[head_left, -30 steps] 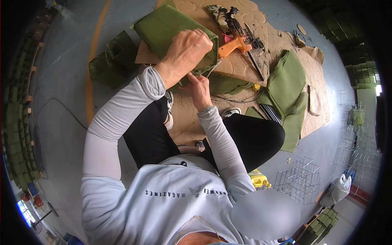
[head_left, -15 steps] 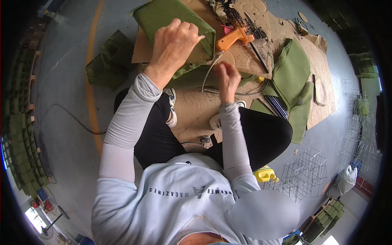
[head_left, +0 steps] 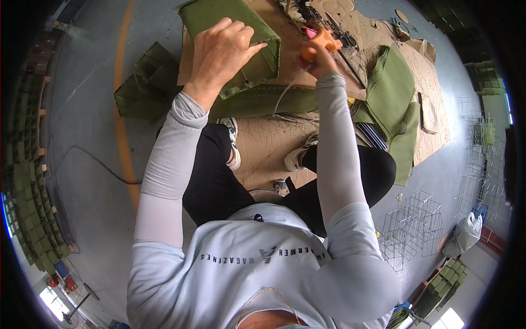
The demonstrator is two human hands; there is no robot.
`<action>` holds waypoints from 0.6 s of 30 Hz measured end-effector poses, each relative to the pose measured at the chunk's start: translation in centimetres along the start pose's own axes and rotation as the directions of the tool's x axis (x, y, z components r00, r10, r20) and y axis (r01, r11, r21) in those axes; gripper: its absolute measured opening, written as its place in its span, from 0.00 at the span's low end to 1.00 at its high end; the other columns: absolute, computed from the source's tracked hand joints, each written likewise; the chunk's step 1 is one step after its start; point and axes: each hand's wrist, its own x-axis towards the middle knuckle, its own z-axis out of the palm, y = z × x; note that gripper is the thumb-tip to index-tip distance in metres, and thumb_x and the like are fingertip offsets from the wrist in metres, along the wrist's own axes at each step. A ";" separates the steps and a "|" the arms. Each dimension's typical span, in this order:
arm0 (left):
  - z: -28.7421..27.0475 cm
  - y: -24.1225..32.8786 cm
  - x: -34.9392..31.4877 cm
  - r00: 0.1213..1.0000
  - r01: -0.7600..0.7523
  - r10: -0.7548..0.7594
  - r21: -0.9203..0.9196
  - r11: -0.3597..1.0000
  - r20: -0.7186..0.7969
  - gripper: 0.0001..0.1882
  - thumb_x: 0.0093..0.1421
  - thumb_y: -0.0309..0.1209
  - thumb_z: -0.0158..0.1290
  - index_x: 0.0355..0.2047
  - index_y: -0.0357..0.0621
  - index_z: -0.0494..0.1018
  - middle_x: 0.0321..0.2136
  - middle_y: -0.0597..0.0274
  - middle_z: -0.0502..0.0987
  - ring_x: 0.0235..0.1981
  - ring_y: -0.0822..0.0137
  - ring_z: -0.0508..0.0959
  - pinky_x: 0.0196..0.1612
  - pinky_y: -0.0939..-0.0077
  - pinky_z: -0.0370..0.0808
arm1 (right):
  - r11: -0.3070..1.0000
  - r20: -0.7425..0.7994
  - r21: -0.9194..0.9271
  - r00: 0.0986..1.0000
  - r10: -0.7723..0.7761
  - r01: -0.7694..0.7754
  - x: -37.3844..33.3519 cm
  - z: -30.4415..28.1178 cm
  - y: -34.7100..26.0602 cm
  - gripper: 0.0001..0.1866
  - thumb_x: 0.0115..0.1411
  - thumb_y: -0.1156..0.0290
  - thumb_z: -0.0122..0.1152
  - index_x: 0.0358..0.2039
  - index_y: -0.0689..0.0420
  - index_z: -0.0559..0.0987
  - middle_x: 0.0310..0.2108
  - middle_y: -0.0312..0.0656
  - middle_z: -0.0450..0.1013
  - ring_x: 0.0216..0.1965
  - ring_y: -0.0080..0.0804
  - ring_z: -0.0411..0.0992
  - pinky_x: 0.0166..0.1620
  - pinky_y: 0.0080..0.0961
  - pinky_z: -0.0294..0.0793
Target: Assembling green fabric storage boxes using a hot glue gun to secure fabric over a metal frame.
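My left hand [head_left: 222,57] is closed at the near side of a green fabric box [head_left: 260,24], its thumb pressed along the folded edge. The fingertips under the hand are hidden. My right hand [head_left: 319,64] is wrapped around the handle of an orange glue gun [head_left: 327,41], which lies low over the brown cardboard [head_left: 296,24]. A pale cord runs from the gun down toward the floor. Below the box, a long strip of green fabric [head_left: 268,101] stretches between my arms.
Dark-handled scissors [head_left: 347,39] and a thin dark rod [head_left: 352,68] lie right of the gun. Green fabric sheets [head_left: 389,93] cover the cardboard at right, near dark strips [head_left: 371,135]. Another green box [head_left: 145,82] stands at left. Wire frames [head_left: 413,225] sit on the floor at right.
My right hand has moved right and forward from the cord and closed on the glue gun. My left hand and the green box have shifted slightly left.
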 end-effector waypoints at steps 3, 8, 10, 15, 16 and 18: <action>1.1 -0.3 0.0 0.999 0.023 -0.022 -0.032 0.999 0.025 0.17 0.46 0.44 0.67 0.20 0.45 0.75 0.21 0.67 0.74 0.29 0.67 0.76 0.28 0.72 0.77 | 0.934 0.247 0.353 0.968 -0.031 -0.060 -2.4 -2.6 -1.1 0.17 0.57 0.74 0.64 0.45 0.64 0.71 0.38 0.45 0.74 0.38 0.35 0.76 0.38 0.30 0.82; 3.1 -0.6 -0.8 0.988 0.028 -0.028 0.003 1.000 0.149 0.18 0.46 0.44 0.67 0.27 0.43 0.77 0.28 0.66 0.76 0.32 0.66 0.77 0.32 0.71 0.79 | 0.922 0.244 0.282 0.910 -0.336 0.265 -10.8 -3.1 3.2 0.24 0.58 0.74 0.64 0.53 0.62 0.67 0.43 0.45 0.73 0.45 0.37 0.75 0.45 0.32 0.81; 3.5 -0.3 -1.0 0.968 0.040 -0.039 0.004 0.999 0.249 0.18 0.47 0.43 0.67 0.32 0.43 0.80 0.31 0.66 0.78 0.33 0.65 0.78 0.35 0.71 0.79 | 0.893 0.248 0.311 0.880 -0.406 0.324 -11.9 -3.8 3.6 0.26 0.58 0.75 0.63 0.56 0.60 0.65 0.45 0.46 0.73 0.48 0.38 0.74 0.47 0.32 0.80; 2.2 -0.2 -1.7 0.999 -0.009 0.001 -0.208 0.978 -0.038 0.15 0.52 0.39 0.64 0.30 0.40 0.78 0.32 0.64 0.79 0.32 0.62 0.79 0.34 0.68 0.78 | 0.909 0.174 0.174 0.897 -0.406 0.378 -12.7 -5.7 3.9 0.30 0.56 0.75 0.62 0.59 0.57 0.64 0.54 0.46 0.71 0.54 0.38 0.71 0.50 0.35 0.76; 1.3 -0.1 -2.4 0.999 -0.009 0.001 -0.204 0.979 -0.035 0.15 0.52 0.39 0.64 0.30 0.40 0.78 0.32 0.64 0.79 0.32 0.62 0.79 0.34 0.68 0.78 | 0.891 0.201 0.183 0.871 -0.448 0.416 -13.7 -5.6 3.7 0.30 0.56 0.76 0.61 0.59 0.57 0.64 0.55 0.46 0.70 0.55 0.38 0.71 0.50 0.35 0.75; -0.5 0.8 -4.4 0.992 0.122 -0.125 -0.220 0.968 0.001 0.10 0.56 0.35 0.62 0.29 0.40 0.78 0.30 0.62 0.79 0.29 0.61 0.80 0.31 0.68 0.77 | 0.893 0.198 0.235 0.880 -0.431 0.384 -15.5 -5.9 3.9 0.31 0.55 0.75 0.61 0.59 0.56 0.64 0.54 0.46 0.71 0.55 0.39 0.71 0.50 0.35 0.75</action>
